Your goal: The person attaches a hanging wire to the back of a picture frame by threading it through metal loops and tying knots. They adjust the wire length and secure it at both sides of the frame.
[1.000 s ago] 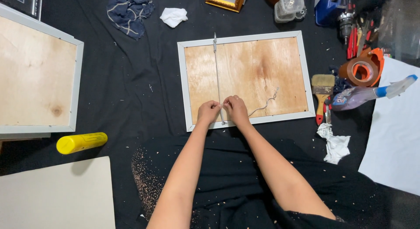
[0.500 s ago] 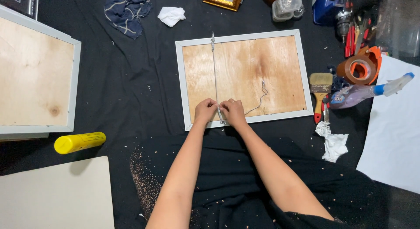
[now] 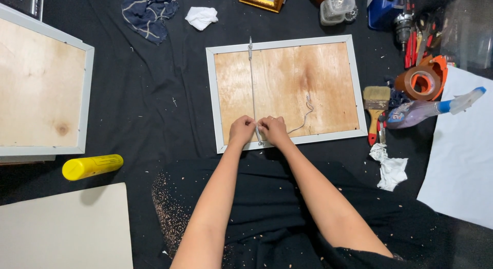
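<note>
A white picture frame (image 3: 211,94) lies face down on black cloth, its plywood back (image 3: 287,89) up. A thin hanging wire (image 3: 252,84) runs from a fastener at the frame's far edge straight down to the near edge. My left hand (image 3: 241,130) and my right hand (image 3: 273,130) meet at the near edge, fingers pinched on the wire's lower end. A loose tail of the wire (image 3: 304,115) curls away to the right over the plywood.
A second face-down frame (image 3: 41,89) lies at left, with a yellow tube (image 3: 92,167) and a pale board (image 3: 61,228) below it. At right are a paintbrush (image 3: 376,102), tape roll (image 3: 423,81), spray bottle (image 3: 431,109), crumpled tissue (image 3: 390,169) and white sheet (image 3: 462,161).
Both hands stay pinched on the wire at the frame's near edge, shifting only slightly. The wire's loose tail has moved a little over the plywood.
</note>
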